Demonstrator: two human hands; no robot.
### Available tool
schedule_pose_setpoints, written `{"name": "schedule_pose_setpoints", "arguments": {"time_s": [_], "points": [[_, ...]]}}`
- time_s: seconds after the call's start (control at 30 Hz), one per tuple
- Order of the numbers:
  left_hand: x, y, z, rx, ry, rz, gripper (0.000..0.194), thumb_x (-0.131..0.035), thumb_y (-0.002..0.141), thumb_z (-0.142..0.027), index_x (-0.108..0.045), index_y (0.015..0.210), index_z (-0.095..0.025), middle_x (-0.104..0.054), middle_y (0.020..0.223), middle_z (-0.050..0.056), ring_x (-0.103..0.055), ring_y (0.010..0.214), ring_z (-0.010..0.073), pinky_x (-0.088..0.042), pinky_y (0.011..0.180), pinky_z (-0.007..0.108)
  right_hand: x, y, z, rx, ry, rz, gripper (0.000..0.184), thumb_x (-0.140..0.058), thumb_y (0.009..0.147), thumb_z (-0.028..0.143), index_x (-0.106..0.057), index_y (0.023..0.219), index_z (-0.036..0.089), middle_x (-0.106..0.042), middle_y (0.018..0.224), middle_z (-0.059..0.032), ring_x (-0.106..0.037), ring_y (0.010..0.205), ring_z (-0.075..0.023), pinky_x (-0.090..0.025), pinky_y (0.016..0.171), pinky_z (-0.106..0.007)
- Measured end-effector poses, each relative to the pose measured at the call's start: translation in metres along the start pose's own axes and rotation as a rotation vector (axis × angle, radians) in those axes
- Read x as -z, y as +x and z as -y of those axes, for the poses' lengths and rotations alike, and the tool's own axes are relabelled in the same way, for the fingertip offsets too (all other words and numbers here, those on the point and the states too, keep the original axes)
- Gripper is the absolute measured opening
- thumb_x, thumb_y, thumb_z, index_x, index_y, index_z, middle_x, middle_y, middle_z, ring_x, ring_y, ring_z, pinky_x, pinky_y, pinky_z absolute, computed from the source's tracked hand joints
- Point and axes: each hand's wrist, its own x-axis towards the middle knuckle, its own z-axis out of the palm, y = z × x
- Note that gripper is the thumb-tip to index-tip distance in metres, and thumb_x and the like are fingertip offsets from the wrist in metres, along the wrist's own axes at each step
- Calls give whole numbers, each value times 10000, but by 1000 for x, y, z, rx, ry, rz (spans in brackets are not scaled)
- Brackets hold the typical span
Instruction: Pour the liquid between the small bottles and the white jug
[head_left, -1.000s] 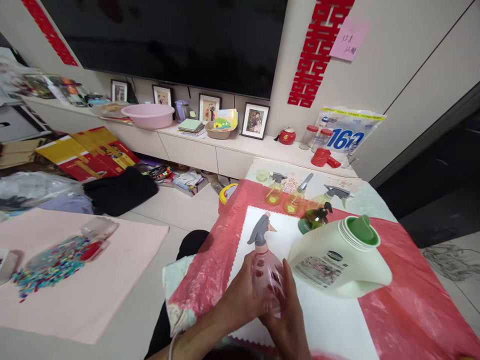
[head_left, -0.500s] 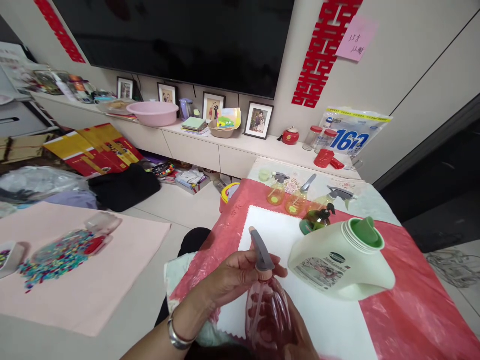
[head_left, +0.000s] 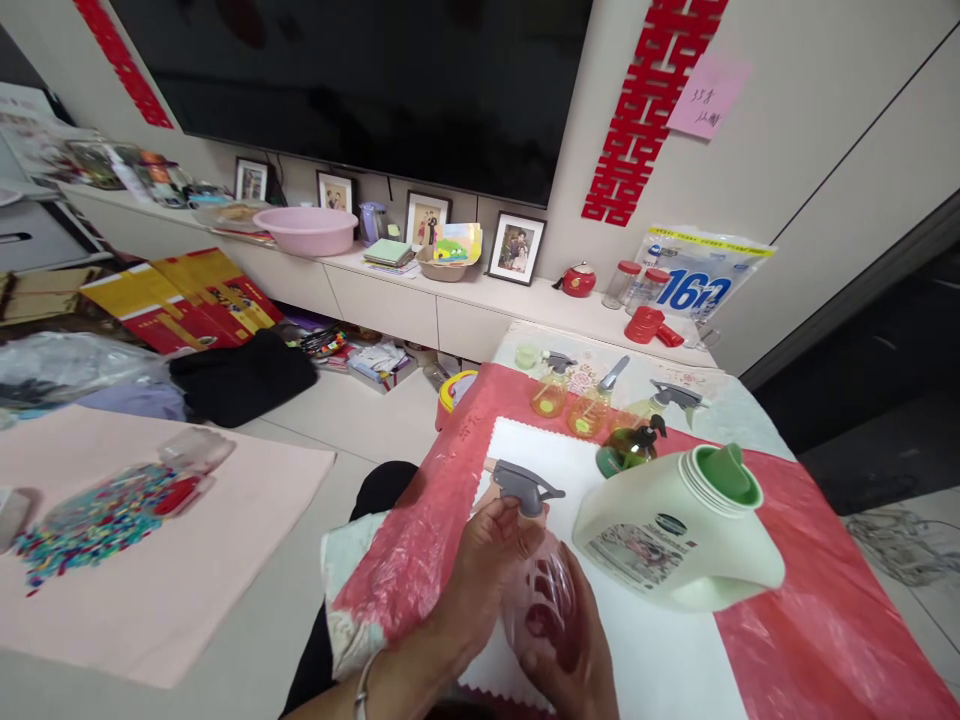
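Both hands hold a clear pink spray bottle (head_left: 541, 590) upright over a white cloth (head_left: 660, 650). My left hand (head_left: 484, 560) wraps its neck just under the grey trigger head (head_left: 521, 485). My right hand (head_left: 566, 645) cups the bottle's body from below. Just to the right lies a large cream detergent jug (head_left: 675, 540) on its side, its green spout (head_left: 724, 475) pointing up and right.
A red plastic sheet (head_left: 825, 620) covers the table. Several small spray bottles (head_left: 592, 405) stand at its far end. A low cabinet (head_left: 405, 300) with photo frames and a pink basin (head_left: 306, 230) runs along the wall. A pink mat with coloured beads (head_left: 97, 505) lies at left.
The grey trigger head has swung round on the bottle, from pointing up to pointing right. My left hand has shifted to the neck and the bottle sits a little higher than half a second ago.
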Motion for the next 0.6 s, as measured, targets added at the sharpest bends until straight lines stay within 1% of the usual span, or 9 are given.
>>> {"name": "schedule_pose_setpoints", "arguments": {"time_s": [0.03,0.1,0.2,0.23,0.3,0.37,0.43,0.53,0.6], "points": [[0,-1,2,-23,27,2,401,-872,714,-444,-758,1005,-193,-750,1129,88,-656,1053,225,-471,967,342,0,0,0,13,18,-6,1060,-877,688,606,-353,1535,241,-339,1565,-147,-346,1441,-358,-365,1172,-492],[2,-3,6,-47,78,78,379,-798,803,-461,-754,1081,-207,-746,1170,83,-655,1082,236,-465,1000,361,2,-1,1,12,101,32,1044,-873,675,619,-383,1528,269,-374,1547,-129,-384,1415,-368,-386,1154,-505],[11,-3,6,-43,68,208,361,-715,882,-459,-744,1140,-208,-751,1161,84,-664,1089,250,-454,1036,390,10,-2,-1,-59,138,113,1009,-824,652,727,-457,1492,306,-519,1417,-126,-523,1280,-399,-528,978,-519],[13,-2,5,-28,42,232,360,-708,886,-465,-745,1129,-202,-757,1132,89,-672,1072,254,-464,1020,396,12,0,-3,-83,90,127,947,-791,676,759,-504,1455,302,-575,1338,-131,-575,1206,-395,-567,888,-505],[17,-1,-1,24,-6,285,387,-731,858,-497,-747,1088,-185,-763,1059,105,-691,1026,263,-490,961,398,15,6,-9,-110,-31,135,756,-706,807,749,-582,1365,255,-631,1197,-129,-640,1065,-339,-595,775,-453],[19,0,-9,82,-40,354,459,-770,795,-561,-755,1028,-166,-758,983,123,-702,994,280,-502,907,397,16,14,-15,-119,-104,128,540,-650,952,612,-607,1291,195,-630,1143,-108,-644,1005,-260,-593,785,-398],[20,1,-18,148,-54,421,556,-783,730,-648,-755,1009,-167,-749,956,134,-704,1002,306,-502,903,418,16,19,-18,-116,-128,118,396,-637,1012,476,-603,1257,166,-612,1162,-91,-623,1023,-220,-581,848,-382],[23,2,-24,178,-20,478,594,-768,674,-730,-743,923,-192,-732,923,118,-704,974,323,-511,894,457,16,20,-17,-95,-151,94,361,-659,1008,421,-600,1264,174,-591,1216,-93,-604,1073,-231,-576,878,-396],[24,4,-23,100,99,455,553,-764,677,-726,-709,787,-187,-706,834,94,-703,892,295,-530,837,435,17,16,-16,-82,-152,78,370,-643,1016,429,-597,1280,173,-580,1248,-97,-598,1091,-230,-571,900,-401]]}}
